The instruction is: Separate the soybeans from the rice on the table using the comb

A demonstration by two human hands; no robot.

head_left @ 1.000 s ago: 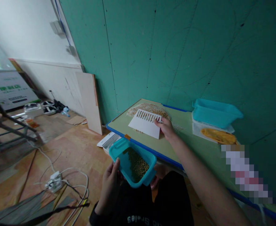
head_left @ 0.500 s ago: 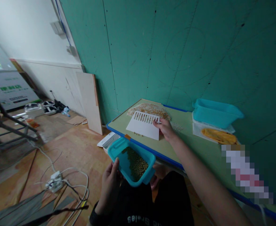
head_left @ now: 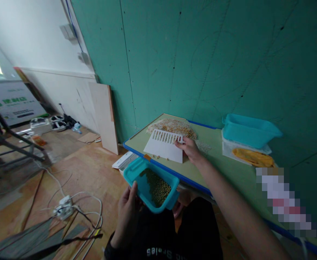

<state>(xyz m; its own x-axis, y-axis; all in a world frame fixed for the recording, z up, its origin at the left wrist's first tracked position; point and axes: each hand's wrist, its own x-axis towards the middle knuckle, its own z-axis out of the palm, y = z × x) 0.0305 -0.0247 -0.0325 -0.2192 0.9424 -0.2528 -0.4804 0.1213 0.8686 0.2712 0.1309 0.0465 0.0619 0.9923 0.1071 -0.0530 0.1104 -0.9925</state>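
My left hand grips a teal plastic tub partly filled with yellow-green beans, held just below the table's blue front edge. My right hand pinches the right side of a white slotted scraper card that stands tilted on the green tabletop. A few loose beans lie in front of the card near the edge. Behind the card a pile of mixed beans and grains is spread at the table's far left corner.
At the back right a teal tub sits on a white tray holding a yellow heap. A green wall stands behind. A wooden board leans at left; a power strip and cables lie on the floor.
My right hand has dragged the scraper card toward the table's front edge, pushing a few beans along. The tub in my left hand has risen slightly toward the edge.
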